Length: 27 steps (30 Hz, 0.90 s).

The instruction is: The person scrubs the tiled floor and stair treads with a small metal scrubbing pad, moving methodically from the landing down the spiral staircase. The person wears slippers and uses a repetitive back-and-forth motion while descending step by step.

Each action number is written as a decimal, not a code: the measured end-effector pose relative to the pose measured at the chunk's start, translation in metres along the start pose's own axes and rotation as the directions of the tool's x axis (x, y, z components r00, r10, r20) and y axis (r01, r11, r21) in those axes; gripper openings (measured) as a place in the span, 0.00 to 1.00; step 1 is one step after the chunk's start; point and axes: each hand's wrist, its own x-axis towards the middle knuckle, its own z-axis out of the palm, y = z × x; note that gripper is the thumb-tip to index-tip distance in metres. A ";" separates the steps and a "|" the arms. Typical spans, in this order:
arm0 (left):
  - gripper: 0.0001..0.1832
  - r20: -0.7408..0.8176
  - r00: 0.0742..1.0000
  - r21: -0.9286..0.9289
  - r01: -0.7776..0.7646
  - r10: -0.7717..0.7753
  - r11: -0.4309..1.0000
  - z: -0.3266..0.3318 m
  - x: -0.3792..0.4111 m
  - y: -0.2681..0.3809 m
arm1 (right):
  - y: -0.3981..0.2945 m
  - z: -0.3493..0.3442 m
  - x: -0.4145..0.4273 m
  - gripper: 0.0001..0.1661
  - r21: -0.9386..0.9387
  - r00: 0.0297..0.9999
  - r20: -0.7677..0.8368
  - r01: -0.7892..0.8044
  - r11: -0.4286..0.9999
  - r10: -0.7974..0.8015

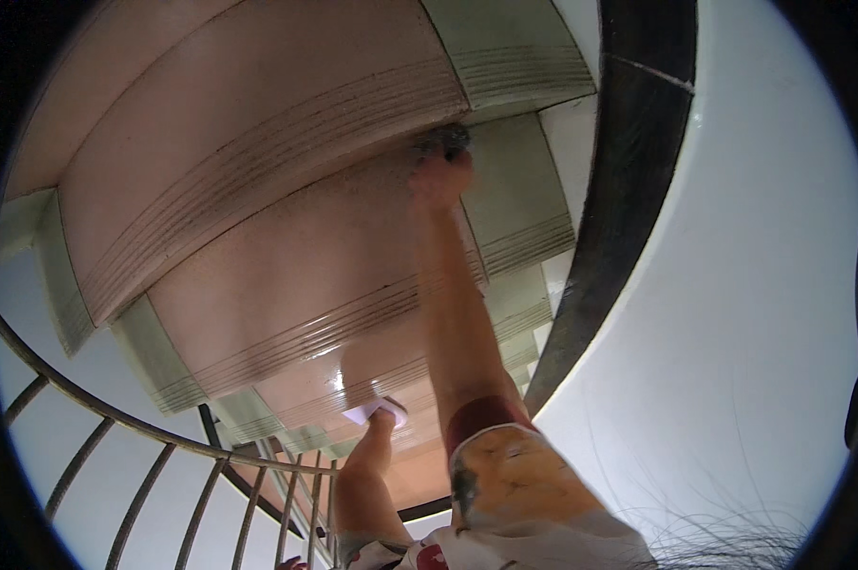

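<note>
My right hand [440, 178] reaches out along my outstretched arm and is closed on a dark scrubbing pad [441, 139], perhaps steel wool. The pad presses into the inner corner of a stair step, where the pinkish tread [315, 249] meets the riser above. Beside it lies the green border of the step [514, 174]. The hand is blurred. Of my left hand [292, 563] only some fingertips show at the bottom edge, near the railing bars; whether they grip anything is hidden.
Curved stairs with grooved nosings drop toward me. A metal railing [208, 450] bends along the left. On the right, a dark skirting band [632, 135] borders the white wall [750, 235]. My leg [365, 474] stands lower down in a lilac slipper [399, 413]. Some treads look wet.
</note>
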 end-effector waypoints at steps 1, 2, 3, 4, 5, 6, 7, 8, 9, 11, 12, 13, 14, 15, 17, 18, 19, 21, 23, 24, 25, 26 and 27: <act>0.15 0.071 0.973 0.407 -0.229 0.220 0.884 -0.004 -0.010 0.032 | 0.018 0.012 -0.007 0.07 -0.074 0.995 -0.074 0.063 0.995 -0.068; 0.15 0.045 0.990 0.283 -0.139 0.131 0.949 -0.011 -0.016 0.024 | 0.014 0.017 -0.024 0.08 -0.076 0.999 -0.027 0.024 0.997 -0.026; 0.15 0.025 0.999 0.153 -0.045 0.041 0.987 -0.017 -0.021 0.014 | 0.008 0.020 -0.040 0.08 -0.076 1.000 0.020 -0.014 0.997 0.016; 0.15 -0.044 0.998 -0.215 0.031 -0.041 0.976 -0.018 -0.029 0.009 | 0.001 0.025 -0.057 0.09 -0.069 0.996 0.073 -0.044 0.997 0.049; 0.16 -0.069 0.988 -0.295 0.111 -0.137 0.949 -0.025 -0.027 0.006 | 0.001 0.028 -0.074 0.10 -0.151 0.985 0.171 -0.001 0.989 0.027; 0.16 -0.062 0.988 -0.226 0.124 -0.142 0.966 -0.032 -0.021 0.010 | 0.001 0.030 -0.096 0.12 -0.224 0.963 0.268 0.053 0.973 0.009; 0.16 -0.054 0.988 -0.158 0.135 -0.145 0.978 -0.034 -0.015 0.025 | -0.001 0.032 -0.113 0.14 -0.289 0.932 0.364 0.118 0.950 -0.005; 0.15 -0.062 0.997 -0.136 0.029 -0.038 0.990 -0.033 -0.013 0.041 | -0.005 0.034 -0.118 0.16 -0.346 0.889 0.457 0.191 0.919 -0.013; 0.15 0.015 0.987 0.362 -0.157 0.162 0.919 -0.041 0.002 0.041 | -0.013 0.030 -0.112 0.18 -0.307 0.905 0.424 0.100 0.946 0.042; 0.16 -0.012 0.935 0.391 -0.322 0.354 0.862 -0.047 0.008 0.036 | -0.027 0.016 -0.087 0.22 -0.223 0.913 0.374 -0.082 0.971 0.163; 0.17 -0.010 0.961 0.195 -0.271 0.278 0.943 -0.043 0.008 0.072 | -0.016 0.006 -0.051 0.12 -0.177 0.999 0.019 0.031 0.984 -0.028; 0.17 -0.050 0.970 0.083 -0.234 0.239 0.969 -0.036 0.004 0.083 | -0.034 -0.014 -0.019 0.10 0.084 0.999 0.001 -0.054 0.995 0.054; 0.17 -0.123 0.978 -0.044 -0.177 0.170 0.983 -0.028 -0.006 0.084 | -0.042 -0.020 0.004 0.08 0.350 0.987 0.020 -0.156 0.924 0.159; 0.17 -0.169 0.980 -0.168 -0.129 0.101 0.977 -0.023 -0.010 0.082 | -0.048 -0.026 0.018 0.06 0.138 0.992 0.095 -0.097 0.986 0.084; 0.16 -0.152 0.988 -0.159 -0.034 0.010 0.987 -0.015 -0.007 0.048 | -0.009 -0.010 0.021 0.07 -0.148 0.995 0.083 -0.036 0.988 0.049; 0.15 -0.122 0.989 0.032 -0.075 0.079 0.997 -0.012 -0.008 0.048 | 0.020 0.003 0.020 0.07 -0.284 0.997 0.075 -0.001 0.959 0.023; 0.15 -0.060 0.986 0.234 -0.136 0.154 0.963 -0.012 -0.004 0.053 | 0.064 0.015 0.024 0.07 -0.440 0.970 -0.088 0.165 0.882 -0.226; 0.15 0.028 0.965 0.397 -0.249 0.260 0.883 -0.008 -0.011 0.054 | 0.097 0.040 -0.006 0.10 -0.414 0.959 -0.116 0.190 0.890 -0.259; 0.15 -0.095 0.994 0.179 -0.038 0.055 0.983 0.002 -0.032 0.027 | 0.061 0.066 -0.088 0.15 -0.062 0.973 0.161 -0.156 0.986 0.164; 0.15 -0.128 0.992 -0.113 0.005 -0.019 0.994 0.004 -0.031 0.014 | 0.071 0.071 -0.104 0.15 -0.219 0.973 0.190 0.172 0.960 -0.131; 0.14 -0.114 0.993 -0.140 0.015 -0.031 0.990 0.001 -0.025 0.022 | 0.092 0.077 -0.115 0.15 -0.357 0.876 0.248 0.480 0.801 -0.415; 0.15 -0.111 0.993 -0.175 0.030 -0.050 0.984 0.000 -0.022 0.035 | 0.106 0.078 -0.116 0.15 -0.180 0.850 0.353 0.471 0.863 -0.390; 0.16 -0.102 0.993 -0.205 0.042 -0.064 0.978 0.000 -0.019 0.044 | 0.119 0.076 -0.112 0.15 -0.015 0.818 0.447 0.412 0.911 -0.363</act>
